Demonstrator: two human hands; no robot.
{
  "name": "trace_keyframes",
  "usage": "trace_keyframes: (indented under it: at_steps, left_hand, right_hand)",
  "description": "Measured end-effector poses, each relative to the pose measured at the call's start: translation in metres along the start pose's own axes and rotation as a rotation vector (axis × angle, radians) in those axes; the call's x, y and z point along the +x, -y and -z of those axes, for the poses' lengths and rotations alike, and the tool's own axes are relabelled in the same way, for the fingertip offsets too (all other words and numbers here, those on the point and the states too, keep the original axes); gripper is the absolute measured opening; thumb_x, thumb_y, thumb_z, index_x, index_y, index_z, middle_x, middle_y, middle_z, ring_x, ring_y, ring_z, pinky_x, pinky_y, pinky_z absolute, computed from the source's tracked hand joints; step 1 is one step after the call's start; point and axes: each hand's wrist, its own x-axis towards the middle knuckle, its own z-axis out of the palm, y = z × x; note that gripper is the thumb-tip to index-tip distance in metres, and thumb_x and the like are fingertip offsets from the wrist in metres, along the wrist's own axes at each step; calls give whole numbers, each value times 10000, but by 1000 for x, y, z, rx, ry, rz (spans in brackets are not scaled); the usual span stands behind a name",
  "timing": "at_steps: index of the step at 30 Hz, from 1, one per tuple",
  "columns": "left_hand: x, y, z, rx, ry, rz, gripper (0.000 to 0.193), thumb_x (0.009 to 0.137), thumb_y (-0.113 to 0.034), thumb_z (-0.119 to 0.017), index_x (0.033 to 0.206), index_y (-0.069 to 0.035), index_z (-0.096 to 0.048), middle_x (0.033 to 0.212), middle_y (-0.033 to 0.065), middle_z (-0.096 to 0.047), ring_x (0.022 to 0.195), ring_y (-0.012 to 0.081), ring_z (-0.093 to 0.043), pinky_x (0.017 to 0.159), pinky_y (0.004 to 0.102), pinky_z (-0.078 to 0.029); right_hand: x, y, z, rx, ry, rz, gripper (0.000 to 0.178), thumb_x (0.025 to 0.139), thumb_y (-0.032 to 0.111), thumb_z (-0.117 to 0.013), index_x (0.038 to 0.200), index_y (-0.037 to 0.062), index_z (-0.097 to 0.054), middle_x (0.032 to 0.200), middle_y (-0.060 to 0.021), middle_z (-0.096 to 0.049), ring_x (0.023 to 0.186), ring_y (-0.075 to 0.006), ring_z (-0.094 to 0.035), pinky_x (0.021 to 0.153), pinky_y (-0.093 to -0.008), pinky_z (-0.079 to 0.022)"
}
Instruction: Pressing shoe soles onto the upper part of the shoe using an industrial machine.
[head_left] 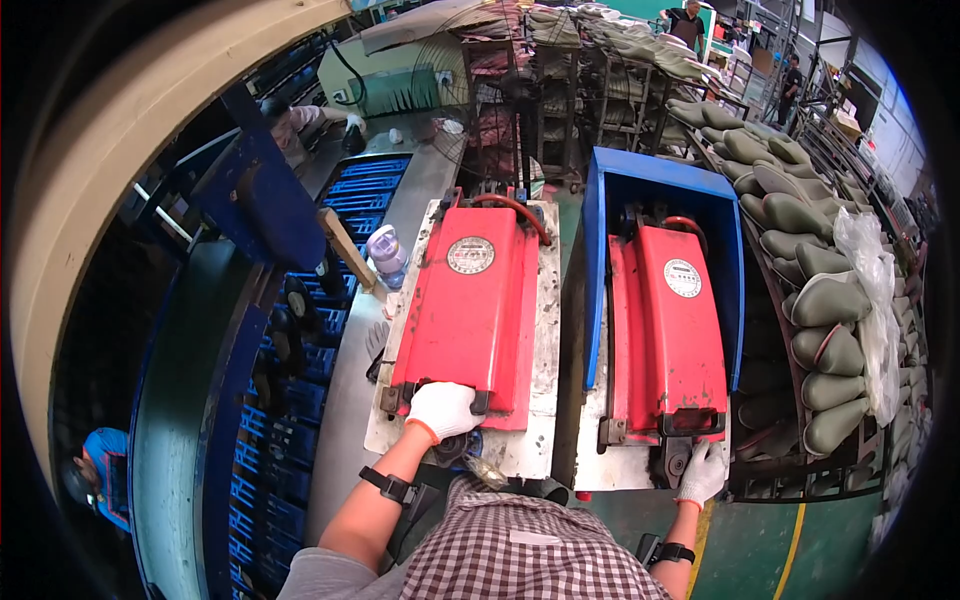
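1. The left hand (443,408), white-gloved, curls over the left machine's front handle (480,402), gripping it.
2. The right hand (703,472), also gloved, is at the right machine's front edge, beside a black latch (676,460); whether its fingers close on anything, I cannot tell.
3. The left machine (485,320), red, sits on a pale, worn plate (543,330), straight ahead.
4. The right machine (685,335), also red, stands beside it under a blue hood (665,175).
5. Left of them, a clear bottle (388,258) stands on the counter (345,430).
6. Farther right, green shoe-shaped pieces (835,300) fill a rack.
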Motion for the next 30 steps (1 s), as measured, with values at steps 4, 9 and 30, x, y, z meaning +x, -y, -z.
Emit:
trace_keyframes:
  at_steps: [4, 9, 30]
  left_hand:
    - [1, 2, -4, -5, 3, -5, 513, 811, -576, -733, 909, -75, -782, 881, 185, -754, 850, 369, -748, 762, 476, -589]
    - [2, 1, -4, -11, -4, -3, 507, 810, -570, -731, 907, -75, -782, 880, 185, -754, 849, 370, -748, 759, 478, -588]
    - [-1, -4, 4, -46, -1, -7, 395, 834, -475, -719, 892, -90, -783, 870, 178, -754, 844, 366, -749, 758, 489, -594]
  right_hand:
    - [0, 0, 0, 18, -20, 12, 366, 1007, 400, -587, 980, 51, -694, 918, -240, -696, 854, -451, -671, 739, -537, -511]
    - [1, -3, -4, 40, -16, -7, 360, 1005, 397, -591, 971, 54, -698, 926, -241, -695, 860, -448, -670, 742, -536, -511]
    - [0, -4, 0, 28, -47, 71, 383, 1026, 362, -562, 984, 8, -704, 968, -249, -694, 925, -450, -668, 799, -546, -500]
